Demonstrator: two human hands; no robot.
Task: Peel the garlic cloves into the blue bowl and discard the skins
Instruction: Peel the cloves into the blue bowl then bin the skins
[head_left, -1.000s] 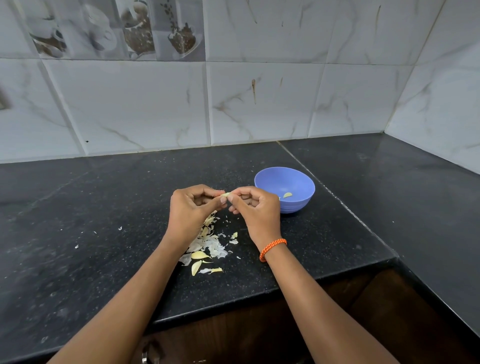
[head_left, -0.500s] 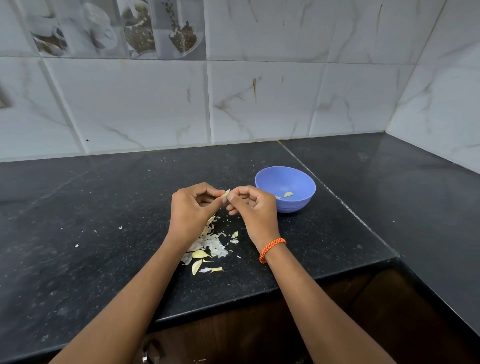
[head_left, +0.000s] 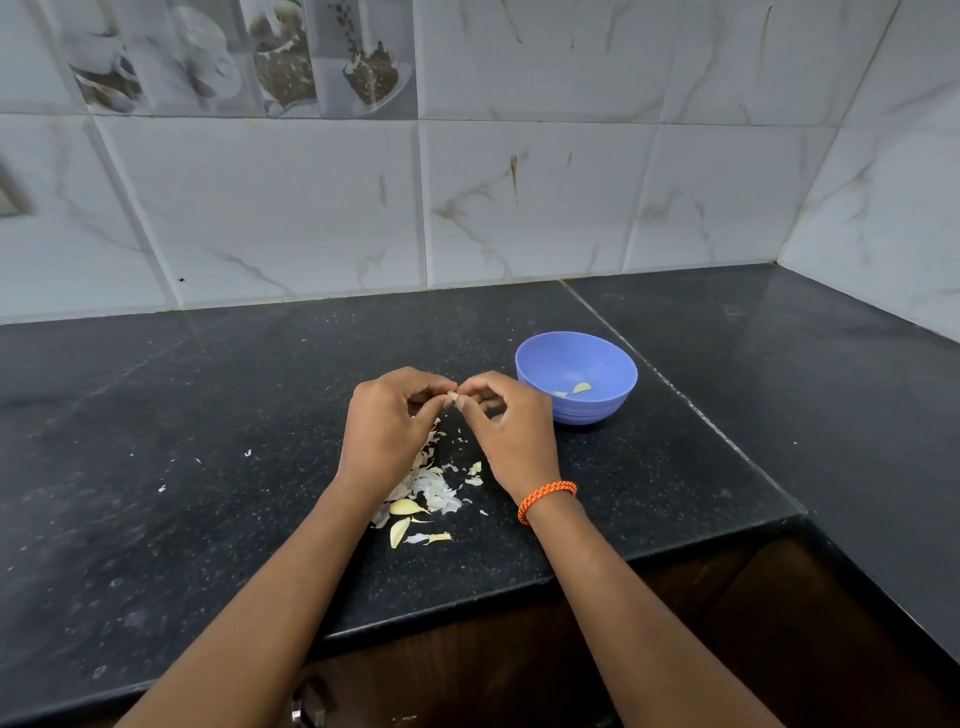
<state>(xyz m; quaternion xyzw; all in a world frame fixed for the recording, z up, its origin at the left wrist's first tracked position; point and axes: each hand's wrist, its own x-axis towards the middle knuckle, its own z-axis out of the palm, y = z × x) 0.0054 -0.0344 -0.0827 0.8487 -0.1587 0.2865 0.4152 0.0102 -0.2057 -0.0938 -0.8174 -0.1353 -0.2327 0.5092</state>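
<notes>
1. The left hand (head_left: 387, 423) has its fingers curled in, thumb and forefinger pinching one end of a small clove (head_left: 453, 396). It is held up over the worktop (head_left: 208, 467), not resting on it, I'd guess so that whatever comes off drops straight down.

2. Under and just behind that hand lies the heap of skins (head_left: 426, 491), pale papery flakes with a few yellowish curved bits among them, and some loose specks further left. They lie where the peeling is done, none of them thrown away yet, so that part of the job is still to come.

3. The clove sits between the two sets of fingertips, mostly hidden; only a pale tip shows. I cannot tell how much skin is left on it.

4. The right hand (head_left: 511, 436), with an orange band (head_left: 547, 500) at the wrist, also has its fingers curled and nips the other end of the clove. It looks like the picking hand, with the left steadying.

5. The bowl (head_left: 613, 408) stands just right of that hand, close enough for a short drop. Two peeled pieces (head_left: 582, 387) lie in the bottom, so I'd say the work is early or midway.
</notes>
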